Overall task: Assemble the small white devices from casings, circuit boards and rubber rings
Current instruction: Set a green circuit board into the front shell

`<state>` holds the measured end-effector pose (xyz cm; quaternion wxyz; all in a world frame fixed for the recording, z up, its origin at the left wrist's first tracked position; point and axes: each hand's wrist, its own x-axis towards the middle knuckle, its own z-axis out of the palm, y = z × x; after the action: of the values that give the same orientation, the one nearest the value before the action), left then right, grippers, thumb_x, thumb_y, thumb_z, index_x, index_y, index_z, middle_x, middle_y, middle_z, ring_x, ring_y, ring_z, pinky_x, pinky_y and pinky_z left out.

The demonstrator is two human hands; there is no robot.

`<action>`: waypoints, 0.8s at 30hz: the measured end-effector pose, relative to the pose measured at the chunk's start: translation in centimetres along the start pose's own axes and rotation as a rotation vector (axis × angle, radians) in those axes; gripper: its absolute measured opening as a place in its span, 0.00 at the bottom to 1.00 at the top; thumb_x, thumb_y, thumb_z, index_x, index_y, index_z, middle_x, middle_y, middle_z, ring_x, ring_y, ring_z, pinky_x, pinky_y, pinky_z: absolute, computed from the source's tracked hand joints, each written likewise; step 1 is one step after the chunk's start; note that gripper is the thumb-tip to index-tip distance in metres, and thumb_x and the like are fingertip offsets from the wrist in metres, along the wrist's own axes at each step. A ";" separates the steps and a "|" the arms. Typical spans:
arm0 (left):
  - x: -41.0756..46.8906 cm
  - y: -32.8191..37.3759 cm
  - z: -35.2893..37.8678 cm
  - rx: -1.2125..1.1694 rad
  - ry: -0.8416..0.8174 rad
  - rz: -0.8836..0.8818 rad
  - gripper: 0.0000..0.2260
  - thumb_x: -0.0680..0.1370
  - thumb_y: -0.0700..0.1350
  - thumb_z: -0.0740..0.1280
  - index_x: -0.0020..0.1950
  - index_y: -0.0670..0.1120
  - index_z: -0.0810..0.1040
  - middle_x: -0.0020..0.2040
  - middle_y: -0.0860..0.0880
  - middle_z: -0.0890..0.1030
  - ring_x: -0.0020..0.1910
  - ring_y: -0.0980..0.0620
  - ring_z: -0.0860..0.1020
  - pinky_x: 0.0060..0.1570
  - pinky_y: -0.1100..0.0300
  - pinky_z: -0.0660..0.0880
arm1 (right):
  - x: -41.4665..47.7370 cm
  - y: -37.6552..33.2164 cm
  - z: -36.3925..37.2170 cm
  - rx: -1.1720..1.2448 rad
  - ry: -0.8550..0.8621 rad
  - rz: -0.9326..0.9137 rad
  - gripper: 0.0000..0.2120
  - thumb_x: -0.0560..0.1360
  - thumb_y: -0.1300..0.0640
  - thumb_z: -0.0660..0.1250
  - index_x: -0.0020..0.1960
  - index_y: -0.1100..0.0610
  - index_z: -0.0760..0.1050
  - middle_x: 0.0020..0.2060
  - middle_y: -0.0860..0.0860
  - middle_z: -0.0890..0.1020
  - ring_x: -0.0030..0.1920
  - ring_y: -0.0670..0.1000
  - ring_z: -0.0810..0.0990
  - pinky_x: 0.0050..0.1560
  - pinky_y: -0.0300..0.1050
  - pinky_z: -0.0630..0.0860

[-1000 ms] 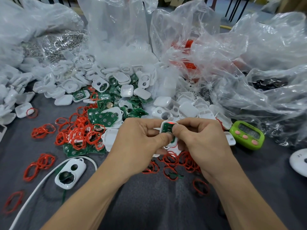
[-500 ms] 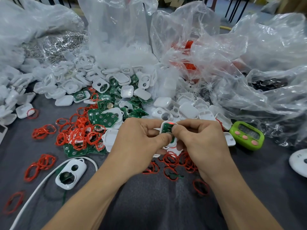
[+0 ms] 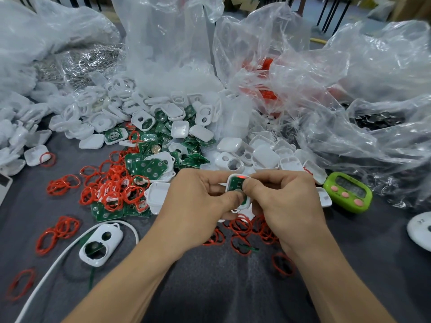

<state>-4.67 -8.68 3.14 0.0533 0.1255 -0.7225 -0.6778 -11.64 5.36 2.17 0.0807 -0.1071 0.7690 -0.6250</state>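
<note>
Left of the green timer (image 3: 347, 191), far across the grey tabletop (image 3: 210, 287), a white two-hole casing (image 3: 100, 245) lies face up beside a white cable (image 3: 58, 259). Red rubber rings (image 3: 112, 185) and green circuit boards (image 3: 147, 166) are heaped nearer the timer. Closer still, the left hand (image 3: 196, 206) curls around a small white device (image 3: 238, 190), its thumb pressing the exposed green board. The right hand (image 3: 286, 201) pinches the same device from the timer's side, thumb on the board; a red light glows at its top edge. Clear plastic bags (image 3: 326, 89) rise behind the timer.
</note>
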 end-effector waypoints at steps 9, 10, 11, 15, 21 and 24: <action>0.2 0.3 0.0 -0.065 0.024 -0.026 0.12 0.76 0.32 0.74 0.51 0.48 0.87 0.40 0.45 0.88 0.37 0.53 0.85 0.36 0.62 0.82 | 0.0 -0.3 -0.1 -0.018 -0.033 -0.031 0.06 0.68 0.46 0.71 0.41 0.43 0.86 0.27 0.49 0.83 0.27 0.47 0.79 0.34 0.45 0.74; 0.2 0.3 0.0 -0.072 0.026 -0.025 0.13 0.75 0.31 0.74 0.51 0.48 0.87 0.40 0.45 0.88 0.37 0.54 0.85 0.36 0.62 0.81 | 0.0 -0.3 -0.1 -0.020 -0.035 -0.034 0.06 0.68 0.46 0.71 0.42 0.43 0.86 0.27 0.49 0.83 0.27 0.47 0.79 0.34 0.45 0.74; 0.2 0.4 0.0 -0.077 0.029 -0.025 0.13 0.75 0.31 0.74 0.50 0.48 0.87 0.39 0.45 0.88 0.37 0.54 0.85 0.35 0.62 0.81 | -0.1 -0.4 -0.1 -0.020 -0.038 -0.036 0.06 0.68 0.46 0.71 0.42 0.44 0.86 0.28 0.49 0.83 0.27 0.47 0.80 0.34 0.45 0.74; 0.2 0.4 -0.1 -0.080 0.027 -0.025 0.14 0.75 0.30 0.74 0.49 0.49 0.87 0.39 0.45 0.88 0.35 0.55 0.84 0.35 0.63 0.81 | -0.2 -0.6 -0.1 -0.017 -0.049 -0.034 0.05 0.68 0.47 0.71 0.42 0.44 0.86 0.28 0.49 0.83 0.27 0.47 0.79 0.34 0.46 0.75; 0.1 0.2 0.0 -0.067 0.003 -0.028 0.13 0.76 0.32 0.74 0.51 0.51 0.88 0.40 0.45 0.88 0.37 0.55 0.84 0.35 0.63 0.81 | -0.2 -0.5 0.1 -0.033 -0.003 -0.028 0.06 0.66 0.48 0.70 0.40 0.39 0.85 0.26 0.44 0.82 0.27 0.43 0.79 0.35 0.44 0.74; 0.1 0.1 0.2 -0.048 -0.005 -0.024 0.14 0.76 0.33 0.74 0.52 0.51 0.88 0.41 0.45 0.88 0.38 0.54 0.85 0.37 0.61 0.82 | -0.4 -0.4 0.3 -0.028 0.031 -0.029 0.07 0.65 0.48 0.70 0.39 0.37 0.84 0.26 0.43 0.82 0.26 0.43 0.78 0.35 0.44 0.74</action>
<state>-4.80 -8.53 3.24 0.0463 0.1311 -0.7047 -0.6958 -11.19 5.15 2.46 0.0583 -0.1099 0.7773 -0.6168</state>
